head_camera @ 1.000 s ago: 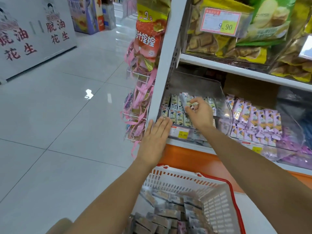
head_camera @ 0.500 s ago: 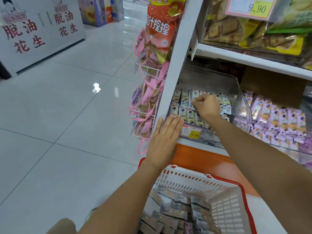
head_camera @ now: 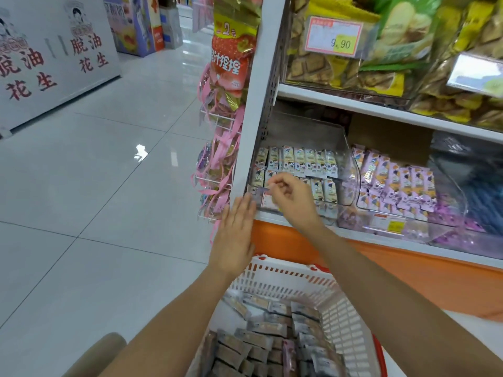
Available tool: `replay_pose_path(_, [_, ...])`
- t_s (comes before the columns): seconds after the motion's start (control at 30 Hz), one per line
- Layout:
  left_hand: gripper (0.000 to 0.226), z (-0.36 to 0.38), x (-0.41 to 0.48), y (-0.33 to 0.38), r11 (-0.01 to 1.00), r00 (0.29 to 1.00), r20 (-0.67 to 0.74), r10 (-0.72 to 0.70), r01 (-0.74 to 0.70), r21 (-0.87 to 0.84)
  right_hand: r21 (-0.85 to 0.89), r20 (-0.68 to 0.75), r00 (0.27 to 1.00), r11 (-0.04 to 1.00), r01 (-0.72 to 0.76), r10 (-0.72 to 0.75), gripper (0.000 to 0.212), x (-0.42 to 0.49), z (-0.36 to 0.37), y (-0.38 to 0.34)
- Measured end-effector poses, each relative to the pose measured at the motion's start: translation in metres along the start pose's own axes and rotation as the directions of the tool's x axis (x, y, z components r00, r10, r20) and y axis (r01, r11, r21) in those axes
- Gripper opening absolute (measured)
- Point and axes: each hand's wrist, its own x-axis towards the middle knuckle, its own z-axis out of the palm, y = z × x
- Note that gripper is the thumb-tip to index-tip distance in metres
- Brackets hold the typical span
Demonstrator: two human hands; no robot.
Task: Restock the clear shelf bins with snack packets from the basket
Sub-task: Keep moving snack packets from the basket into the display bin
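A clear shelf bin on the lower shelf holds rows of cream snack packets standing upright. My right hand reaches over the bin's front left, its fingers curled and pinching the top edge of a snack packet in the front row. My left hand lies flat with straight fingers against the bin's front left corner, beside the shelf upright. Below both arms stands a white basket with a red rim, holding several grey-brown packets.
A second clear bin with purple packets stands to the right. Yellow and green biscuit bags fill the upper shelf. Pink and red snack strips hang on the shelf end. A white display stand stands far left on the tiled floor.
My right hand has moved from the middle of the bin down to its front left corner. My left hand stays flat on the bin's front corner.
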Motion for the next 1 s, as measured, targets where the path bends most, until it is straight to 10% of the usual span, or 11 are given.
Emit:
replay_pose_path(0.37, [0.078, 0.077, -0.11, -0.066, 0.957, 0.875, 0.399, -0.273, 0.205, 0.206, -0.134, 0.282, 0.912, 0.954, -0.269, 0.297, 0.009, -0.097, 0.081, 0.101])
replay_pose_path(1.0, [0.087, 0.097, -0.126, -0.074, 0.954, 0.892, 0.34, -0.298, 0.271, 0.126, -0.623, 0.615, 0.461, 0.753, -0.213, 0.64, 0.05, -0.184, 0.197, 0.245])
